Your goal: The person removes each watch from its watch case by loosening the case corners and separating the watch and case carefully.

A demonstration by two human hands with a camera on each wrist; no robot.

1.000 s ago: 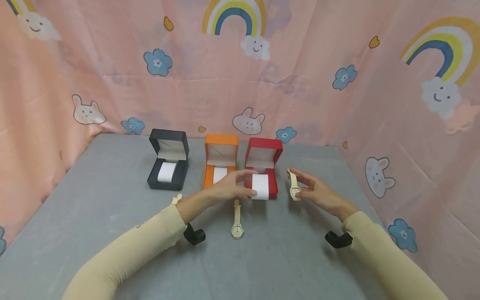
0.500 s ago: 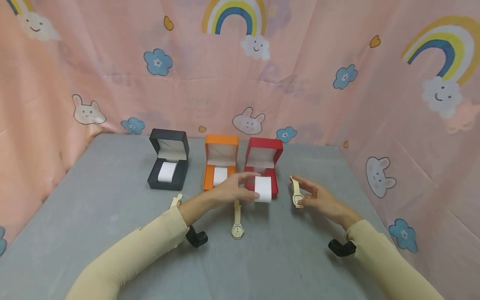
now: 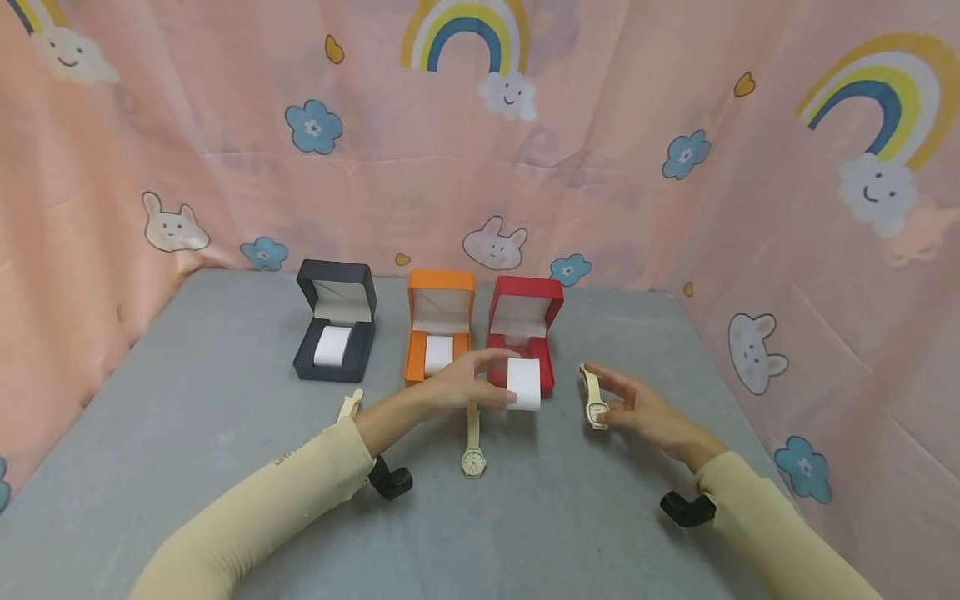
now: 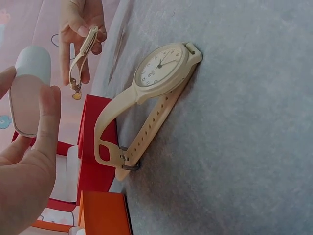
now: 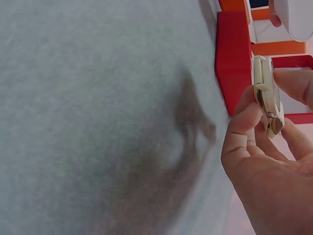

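Observation:
My left hand (image 3: 457, 383) grips a white watch cushion (image 3: 524, 384) by its ends, in front of the open red watch box (image 3: 547, 367). To the right, my right hand (image 3: 648, 412) pinches a cream wristwatch (image 3: 596, 408) by its case, raised over the table with its strap pointing away. Seen from the left wrist, the cushion (image 4: 33, 88) is an oval roll between thumb and fingers. A second cream wristwatch (image 3: 473, 450) with a round white dial lies on the table below my left hand; its strap (image 4: 142, 132) is buckled into a loop. A third watch (image 3: 350, 403) is mostly hidden behind my left forearm.
At the back stand an open orange watch box (image 3: 415, 358) and an open black watch box (image 3: 360, 354), each with a white cushion inside. The grey table (image 3: 555, 517) meets a pink patterned curtain (image 3: 615, 167) at the back and sides.
My left hand has lifted the white cushion out of the red box and drawn it slightly toward me. My right hand, holding its watch, has also come nearer and slightly right.

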